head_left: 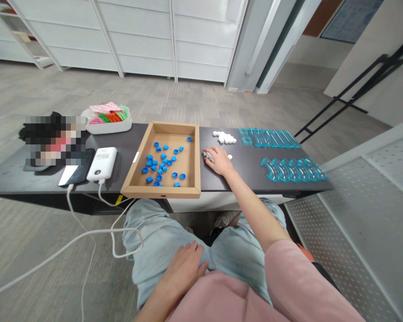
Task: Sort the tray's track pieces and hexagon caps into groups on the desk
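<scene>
My right hand is on the dark tabletop just right of the cardboard tray, its fingers curled over small white pieces that partly show at the fingertips. Beyond it lies a cluster of similar small white pieces. One loose white piece sits beside the hand. In the tray are scattered many small blue hexagonal pieces. My left hand rests on my lap, fingers stretched out and holding nothing.
To the right, clear teal plastic parts lie in a back row and a front row. On the left are a white power bank, a phone with cables, and a white container of colourful strips. A black frame stands right.
</scene>
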Available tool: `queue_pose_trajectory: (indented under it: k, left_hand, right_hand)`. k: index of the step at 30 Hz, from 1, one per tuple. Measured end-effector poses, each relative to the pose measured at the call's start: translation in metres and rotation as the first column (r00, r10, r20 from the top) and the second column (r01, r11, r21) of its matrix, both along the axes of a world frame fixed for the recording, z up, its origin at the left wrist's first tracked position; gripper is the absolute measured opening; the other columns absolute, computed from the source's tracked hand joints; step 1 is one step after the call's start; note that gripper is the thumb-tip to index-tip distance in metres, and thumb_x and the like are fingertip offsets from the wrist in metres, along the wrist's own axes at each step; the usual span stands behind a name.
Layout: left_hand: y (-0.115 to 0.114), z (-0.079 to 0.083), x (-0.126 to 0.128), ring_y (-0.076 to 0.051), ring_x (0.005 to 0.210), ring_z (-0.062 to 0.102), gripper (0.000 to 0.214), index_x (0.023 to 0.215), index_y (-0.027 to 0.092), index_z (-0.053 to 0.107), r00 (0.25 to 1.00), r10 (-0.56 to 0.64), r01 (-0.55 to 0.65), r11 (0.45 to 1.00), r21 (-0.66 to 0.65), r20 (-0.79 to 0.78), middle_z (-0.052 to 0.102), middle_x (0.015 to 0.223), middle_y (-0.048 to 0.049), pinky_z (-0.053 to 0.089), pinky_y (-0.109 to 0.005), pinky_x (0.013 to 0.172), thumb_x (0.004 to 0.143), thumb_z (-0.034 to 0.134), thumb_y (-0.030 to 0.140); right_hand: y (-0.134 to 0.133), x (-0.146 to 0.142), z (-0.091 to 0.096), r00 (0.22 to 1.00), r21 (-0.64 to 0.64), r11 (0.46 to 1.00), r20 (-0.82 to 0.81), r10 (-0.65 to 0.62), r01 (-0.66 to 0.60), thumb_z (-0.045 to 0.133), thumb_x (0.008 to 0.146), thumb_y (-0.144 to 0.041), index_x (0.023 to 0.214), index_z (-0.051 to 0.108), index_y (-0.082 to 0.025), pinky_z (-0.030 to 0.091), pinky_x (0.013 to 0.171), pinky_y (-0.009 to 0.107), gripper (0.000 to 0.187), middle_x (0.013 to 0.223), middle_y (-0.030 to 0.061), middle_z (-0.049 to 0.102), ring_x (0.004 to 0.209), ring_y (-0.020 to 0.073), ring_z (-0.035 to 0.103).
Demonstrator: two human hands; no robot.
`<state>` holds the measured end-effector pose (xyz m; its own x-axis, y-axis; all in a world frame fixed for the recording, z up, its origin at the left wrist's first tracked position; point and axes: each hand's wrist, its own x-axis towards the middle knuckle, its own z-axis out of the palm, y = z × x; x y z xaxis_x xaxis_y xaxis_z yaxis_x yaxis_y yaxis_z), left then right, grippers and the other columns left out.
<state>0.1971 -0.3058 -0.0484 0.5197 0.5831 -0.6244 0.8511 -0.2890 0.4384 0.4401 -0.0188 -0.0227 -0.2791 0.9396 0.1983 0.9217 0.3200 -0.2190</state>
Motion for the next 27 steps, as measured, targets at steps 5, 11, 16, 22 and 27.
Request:
queue_pose_trajectory:
  k: [5, 11, 16, 22, 27]
  left_hand:
    - [-0.001, 0.000, 0.000, -0.039, 0.140, 0.068, 0.047, 0.146, 0.018, 0.073, 1.000, -0.004, 0.004, 1.000, -0.001, 0.002, 0.071, 0.150, -0.0163, 0.052, -0.052, 0.123, 0.109, 0.055, 0.040]
    - [0.001, 0.008, 0.002, -0.039, 0.143, 0.067, 0.048, 0.146, 0.016, 0.073, 1.000, -0.001, 0.001, 1.000, -0.012, -0.002, 0.071, 0.151, -0.0176, 0.052, -0.052, 0.124, 0.109, 0.054, 0.038]
    - [0.000, 0.012, 0.002, -0.040, 0.142, 0.067, 0.049, 0.147, 0.014, 0.073, 1.000, 0.003, -0.003, 1.000, -0.019, -0.002, 0.070, 0.152, -0.0182, 0.051, -0.054, 0.125, 0.109, 0.053, 0.037]
    - [0.001, 0.013, 0.001, -0.040, 0.142, 0.067, 0.049, 0.150, 0.014, 0.073, 1.000, 0.007, -0.007, 1.000, -0.023, 0.007, 0.070, 0.153, -0.0179, 0.052, -0.053, 0.124, 0.110, 0.054, 0.036]
    - [0.001, 0.015, 0.002, -0.040, 0.143, 0.067, 0.049, 0.149, 0.014, 0.073, 1.000, 0.014, -0.013, 1.000, -0.023, 0.016, 0.070, 0.152, -0.0188, 0.051, -0.053, 0.125, 0.109, 0.054, 0.036]
  right_hand:
    - [0.000, 0.000, -0.003, 1.000, 0.018, 1.000, -0.022, -0.004, 0.005, 0.055, 0.114, -0.034, 0.156, 0.074, -0.024, 0.051, 0.114, 0.052, 0.047, 0.147, 0.0178, 0.072, 0.134, 0.0388, 0.063]
    - [0.001, 0.001, -0.006, 0.997, 0.044, 0.999, -0.074, -0.016, 0.019, 0.054, 0.113, -0.032, 0.150, 0.078, -0.022, 0.050, 0.117, 0.052, 0.045, 0.142, 0.0180, 0.073, 0.131, 0.0377, 0.064]
    - [0.006, 0.006, -0.014, 0.990, 0.116, 0.993, -0.143, -0.001, 0.018, 0.055, 0.112, -0.031, 0.142, 0.081, -0.021, 0.051, 0.120, 0.050, 0.041, 0.137, 0.0173, 0.073, 0.128, 0.0352, 0.066]
    - [0.015, 0.014, -0.026, 0.960, 0.200, 0.979, -0.262, 0.098, -0.045, 0.061, 0.108, -0.031, 0.123, 0.085, -0.024, 0.054, 0.118, 0.053, 0.028, 0.126, 0.0156, 0.074, 0.121, 0.0340, 0.069]
    - [0.016, 0.016, -0.024, 0.924, 0.237, 0.971, -0.367, 0.105, -0.017, 0.062, 0.107, -0.034, 0.120, 0.085, -0.024, 0.055, 0.121, 0.053, 0.028, 0.124, 0.0150, 0.075, 0.122, 0.0339, 0.071]
